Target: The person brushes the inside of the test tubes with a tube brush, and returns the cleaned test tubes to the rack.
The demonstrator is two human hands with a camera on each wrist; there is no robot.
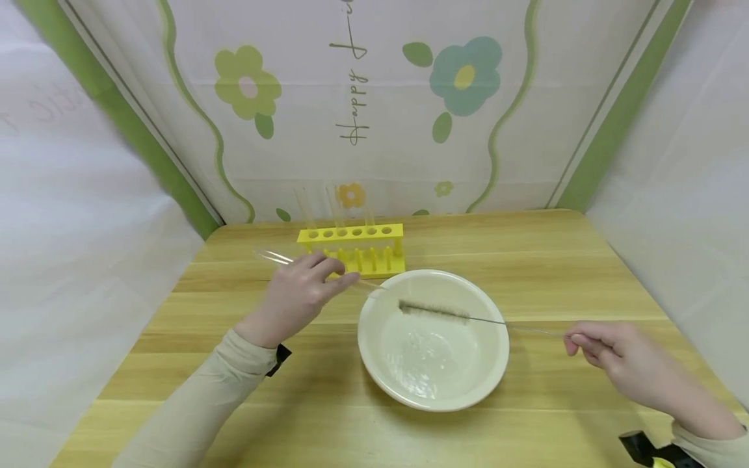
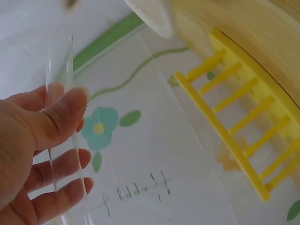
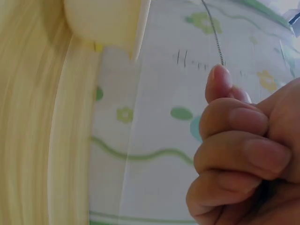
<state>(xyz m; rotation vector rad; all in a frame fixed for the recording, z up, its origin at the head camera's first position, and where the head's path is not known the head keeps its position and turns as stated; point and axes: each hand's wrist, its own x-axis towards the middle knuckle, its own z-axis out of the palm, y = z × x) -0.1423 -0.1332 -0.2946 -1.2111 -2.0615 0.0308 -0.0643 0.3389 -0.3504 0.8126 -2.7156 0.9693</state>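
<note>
My left hand (image 1: 307, 289) grips a clear glass test tube (image 2: 60, 61), tilted, one end reaching over the left rim of a cream basin (image 1: 367, 351). In the left wrist view the thumb and fingers wrap round the tube. On the right, my right hand (image 1: 623, 361) pinches the thin twisted wire handle (image 3: 216, 40) of a test tube brush (image 1: 435, 312). The brown bristle head hangs over the basin and points left at the tube's near end, a short gap apart. Inside the basin the water (image 1: 421, 364) catches the light.
A yellow test tube rack (image 1: 351, 234) stands behind the basin on the wooden table (image 1: 562, 273), holding several upright glass tubes (image 1: 336, 208). Printed fabric with flowers (image 1: 468, 75) hangs close behind the table. White sheets wall off both sides.
</note>
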